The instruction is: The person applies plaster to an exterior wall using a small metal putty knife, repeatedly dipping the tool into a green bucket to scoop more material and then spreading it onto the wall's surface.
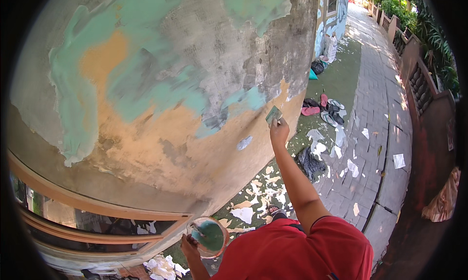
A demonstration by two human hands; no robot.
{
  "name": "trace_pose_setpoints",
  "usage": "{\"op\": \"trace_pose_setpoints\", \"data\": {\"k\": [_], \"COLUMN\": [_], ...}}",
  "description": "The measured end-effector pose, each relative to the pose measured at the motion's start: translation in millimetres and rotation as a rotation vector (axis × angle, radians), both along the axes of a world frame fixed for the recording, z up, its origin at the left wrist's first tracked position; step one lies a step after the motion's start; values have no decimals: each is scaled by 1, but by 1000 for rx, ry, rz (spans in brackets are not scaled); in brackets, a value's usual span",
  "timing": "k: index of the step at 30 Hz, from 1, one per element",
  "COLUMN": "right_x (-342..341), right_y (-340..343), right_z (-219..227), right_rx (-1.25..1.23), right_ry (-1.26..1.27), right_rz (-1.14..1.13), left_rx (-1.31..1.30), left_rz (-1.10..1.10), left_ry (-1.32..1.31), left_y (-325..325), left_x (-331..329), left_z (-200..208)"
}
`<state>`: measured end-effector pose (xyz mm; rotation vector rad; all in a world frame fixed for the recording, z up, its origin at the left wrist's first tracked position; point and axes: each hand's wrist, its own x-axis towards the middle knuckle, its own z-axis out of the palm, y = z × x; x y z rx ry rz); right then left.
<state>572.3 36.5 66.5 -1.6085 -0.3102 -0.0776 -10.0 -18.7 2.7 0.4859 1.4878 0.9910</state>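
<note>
My right hand (279, 132) is stretched forward to the wall (190, 41), fingers closed on a flat, squarish putty scraper (273, 115) smeared with pale green. The blade is close to the wall's right-hand part; whether it touches cannot be made out. Low on the left, my left hand (189, 247) is closed at the rim of a round bucket (224, 245), seemingly gripping it. Green paste (210, 235) coats the inside of the bucket. Patches of green filler (80, 112) lie over grey plaster and orange-tan paint on the wall.
A wood-framed window (107, 212) lies below the wall on the left. Paint flakes (243, 214) litter the ground by my feet. Beyond are a black plastic bag (310, 163), several sandals (331, 115) and a paved path (375, 109). A low balustrade wall (420, 80) runs along the right.
</note>
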Motion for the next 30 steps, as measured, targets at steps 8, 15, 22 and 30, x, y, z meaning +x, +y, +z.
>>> {"op": "trace_pose_setpoints", "data": {"k": [8, 15, 22, 30], "right_x": [-71, 5, 36, -35], "right_y": [28, -6, 63, 59], "right_z": [52, 31, -17, -45], "right_rx": [237, 204, 46, -114], "right_ry": [-29, -12, -303, -128], "right_rz": [164, 69, -165, 37], "left_rx": [20, 28, 20, -3], "left_rz": [-31, -7, -39, -43], "left_ry": [15, 6, 25, 42], "left_y": [1, -2, -3, -5], "left_x": [12, 26, 36, 34], "left_z": [8, 11, 25, 20]}}
